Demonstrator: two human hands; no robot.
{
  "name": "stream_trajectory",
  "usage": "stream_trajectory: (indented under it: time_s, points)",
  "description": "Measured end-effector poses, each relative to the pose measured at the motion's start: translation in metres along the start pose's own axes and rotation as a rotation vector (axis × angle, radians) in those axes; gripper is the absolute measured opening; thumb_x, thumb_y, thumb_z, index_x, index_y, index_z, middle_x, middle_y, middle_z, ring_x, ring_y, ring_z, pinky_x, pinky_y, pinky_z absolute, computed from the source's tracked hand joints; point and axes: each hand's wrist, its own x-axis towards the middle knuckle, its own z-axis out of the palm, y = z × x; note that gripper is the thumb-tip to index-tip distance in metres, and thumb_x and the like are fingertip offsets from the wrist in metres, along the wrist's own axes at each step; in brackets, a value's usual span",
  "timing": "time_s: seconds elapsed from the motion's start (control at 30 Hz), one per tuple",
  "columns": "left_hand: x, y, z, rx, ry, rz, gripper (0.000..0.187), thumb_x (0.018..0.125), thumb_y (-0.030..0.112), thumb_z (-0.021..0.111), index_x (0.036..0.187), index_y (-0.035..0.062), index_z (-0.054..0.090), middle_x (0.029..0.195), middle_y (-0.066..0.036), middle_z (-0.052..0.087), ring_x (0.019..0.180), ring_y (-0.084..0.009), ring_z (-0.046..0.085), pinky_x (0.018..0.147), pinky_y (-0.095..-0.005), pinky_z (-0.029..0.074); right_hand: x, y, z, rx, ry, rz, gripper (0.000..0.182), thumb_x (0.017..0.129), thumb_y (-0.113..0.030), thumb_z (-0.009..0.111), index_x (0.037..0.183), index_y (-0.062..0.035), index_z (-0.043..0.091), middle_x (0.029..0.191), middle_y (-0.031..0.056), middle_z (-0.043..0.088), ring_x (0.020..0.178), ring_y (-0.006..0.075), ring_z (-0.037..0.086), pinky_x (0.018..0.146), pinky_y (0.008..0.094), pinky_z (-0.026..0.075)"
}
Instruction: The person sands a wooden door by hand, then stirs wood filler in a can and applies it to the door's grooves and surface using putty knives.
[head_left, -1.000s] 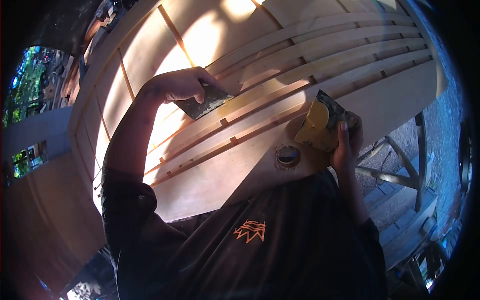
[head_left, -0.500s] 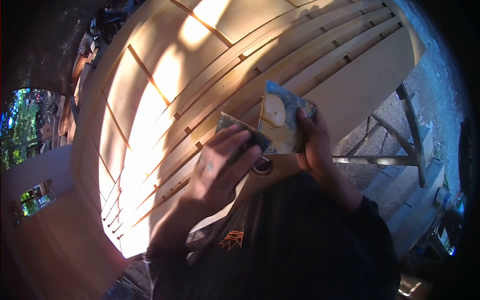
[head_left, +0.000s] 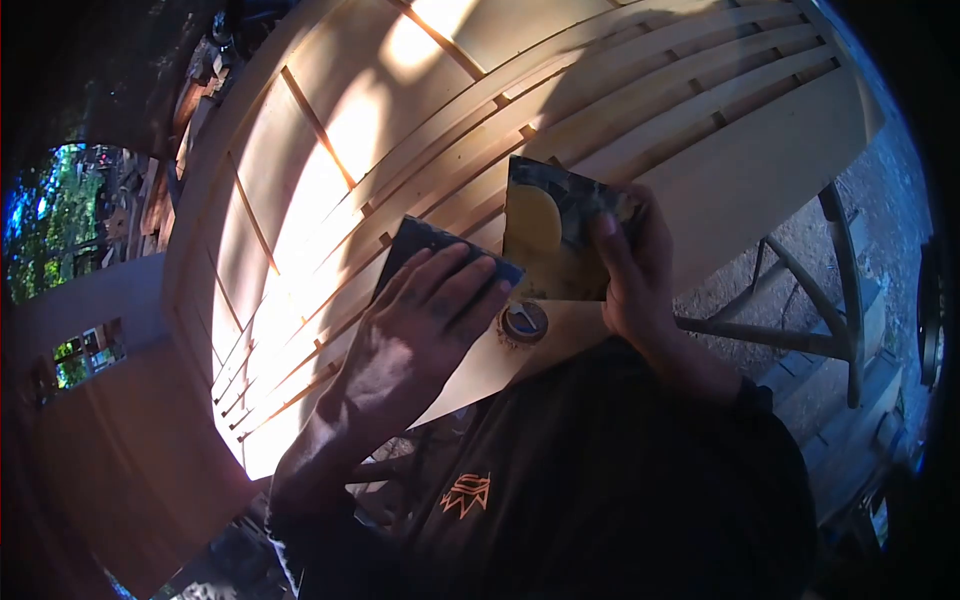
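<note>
At the centre of the frame, the left hand (head_left: 420, 320) is raised with fingers extended and pressed flat over a dark scraper blade (head_left: 440, 255), which is held against its palm. Just to the right, the right hand (head_left: 630, 270) is closed around a dark square board (head_left: 555, 240), tilted upright and smeared with yellow filler (head_left: 535, 225). Behind both, a slatted wooden hull (head_left: 400, 130) is seen. An orange crown-like logo (head_left: 468, 493), without readable lettering, is shown on the dark shirt (head_left: 620, 480) below.
</note>
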Motion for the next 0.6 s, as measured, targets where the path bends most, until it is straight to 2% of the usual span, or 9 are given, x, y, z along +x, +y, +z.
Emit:
stream_trajectory:
  time_s: [0.07,0.1,0.13,0.2,0.23,0.27,0.4,0.5,0.6]
  points:
    - [-0.01,-0.011,0.01,-0.053,-0.143,0.0,0.052,0.067,-0.012,0.05,0.114,0.0056,0.059,0.115,-0.01,0.058,0.113,-0.0282,0.052,0.096,-0.0369,0.045,0.0,0.004,0.003,-0.032,0.057,-0.038,0.026,0.092,-0.014,0.053,0.112,0.0011,0.047,0.098,0.0059,0.056,0.091,0.0091,0.051,0.081,0.0236,0.042]
    - [-0.022,-0.026,0.008,-0.182,-0.25,-0.045,0.059,0.065,-0.015,0.048,0.119,0.0075,0.057,0.118,-0.009,0.057,0.115,-0.0249,0.051,0.098,-0.0345,0.044,-0.001,0.007,0.002,-0.041,0.111,-0.032,0.025,0.092,-0.013,0.053,0.112,0.0013,0.047,0.099,0.0059,0.056,0.092,0.0093,0.051,0.081,0.024,0.041]
    - [-0.029,-0.041,0.002,-0.31,-0.26,-0.077,0.057,0.067,-0.017,0.044,0.117,0.0062,0.058,0.118,-0.011,0.058,0.115,-0.0266,0.052,0.098,-0.0353,0.043,-0.007,0.01,0.003,-0.049,0.174,-0.014,0.025,0.092,-0.013,0.053,0.111,0.0015,0.047,0.099,0.006,0.056,0.093,0.0094,0.05,0.082,0.0243,0.041]
    - [-0.048,-0.083,0.002,-0.391,-0.115,-0.136,0.052,0.071,-0.017,0.044,0.115,0.0051,0.059,0.117,-0.012,0.059,0.114,-0.0278,0.053,0.098,-0.0362,0.043,-0.022,0.02,0.002,-0.067,0.258,-0.029,0.026,0.092,-0.014,0.052,0.112,0.0016,0.047,0.101,0.0063,0.055,0.096,0.0104,0.05,0.085,0.026,0.04]
    - [-0.052,-0.104,0.009,-0.259,-0.005,-0.074,0.047,0.073,-0.012,0.051,0.116,0.005,0.058,0.114,-0.012,0.059,0.109,-0.0283,0.056,0.093,-0.0378,0.047,-0.028,0.025,0.001,-0.085,0.291,-0.037,0.026,0.092,-0.014,0.052,0.113,0.0016,0.047,0.102,0.0065,0.055,0.097,0.0109,0.05,0.087,0.0268,0.039]
    - [-0.057,-0.116,0.015,-0.222,0.014,-0.054,0.048,0.072,-0.014,0.051,0.116,0.0054,0.058,0.117,-0.01,0.058,0.112,-0.0266,0.054,0.094,-0.036,0.047,-0.037,0.031,0.003,-0.109,0.335,-0.038,0.028,0.092,-0.015,0.052,0.114,0.0017,0.047,0.102,0.0066,0.054,0.097,0.0111,0.049,0.088,0.0272,0.038]
    - [-0.049,-0.143,0.036,0.068,-0.02,0.128,0.049,0.073,-0.014,0.05,0.116,0.0081,0.059,0.119,-0.007,0.057,0.116,-0.0253,0.051,0.099,-0.0363,0.043,-0.064,0.051,0.0,-0.209,0.447,-0.047,0.036,0.091,-0.02,0.054,0.119,0.0018,0.045,0.108,0.0071,0.053,0.099,0.0128,0.049,0.091,0.0279,0.037]
    - [-0.048,-0.162,0.054,0.093,0.008,0.251,0.049,0.07,-0.012,0.054,0.115,0.0079,0.06,0.118,-0.006,0.057,0.116,-0.0234,0.05,0.099,-0.0349,0.044,-0.065,0.048,0.011,-0.113,0.546,-0.057,0.04,0.09,-0.021,0.056,0.121,0.0011,0.044,0.109,0.0064,0.053,0.099,0.0136,0.05,0.091,0.0279,0.037]
    - [-0.068,-0.175,0.069,0.076,0.029,0.304,0.043,0.072,-0.005,0.056,0.112,0.0077,0.061,0.115,-0.005,0.059,0.114,-0.0219,0.052,0.099,-0.0339,0.043,-0.061,0.051,0.003,-0.136,0.535,-0.063,0.036,0.092,-0.016,0.05,0.125,-0.0019,0.043,0.116,0.0087,0.053,0.107,0.0179,0.052,0.092,0.0326,0.043]
